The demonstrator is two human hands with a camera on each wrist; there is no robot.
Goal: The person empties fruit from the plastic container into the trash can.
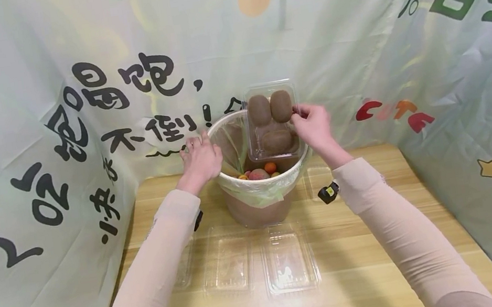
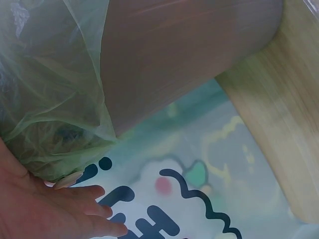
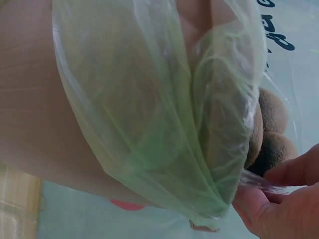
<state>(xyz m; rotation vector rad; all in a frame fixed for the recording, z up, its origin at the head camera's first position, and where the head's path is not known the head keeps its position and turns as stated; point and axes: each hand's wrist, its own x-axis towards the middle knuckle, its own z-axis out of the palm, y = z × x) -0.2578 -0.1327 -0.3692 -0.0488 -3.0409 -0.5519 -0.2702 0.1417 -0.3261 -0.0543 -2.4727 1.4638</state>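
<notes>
A clear plastic box point(image 1: 251, 142) with brown kiwifruit point(image 1: 261, 110) in it is tilted up over the mouth of a bin point(image 1: 256, 210). My right hand point(image 1: 313, 123) pinches the box's right edge between thumb and fingers. In the right wrist view, fuzzy kiwifruit point(image 3: 275, 149) show beside that hand point(image 3: 279, 201). At the bin's left rim rests my left hand point(image 1: 201, 159), its fingers extended point(image 2: 55, 211). A pale green bag point(image 1: 261, 193) lines the bin and folds over its rim. Inside lie a peach-like fruit point(image 1: 258, 174) and an orange fruit point(image 1: 270, 168).
Two clear plastic trays point(image 1: 232, 264) point(image 1: 289, 261) lie on the wooden table point(image 1: 341, 277) in front of the bin. Another clear tray point(image 1: 186, 268) is partly behind the left forearm, and one more point(image 1: 319, 179) stands right of the bin. A printed cloth point(image 1: 331, 56) encloses the table.
</notes>
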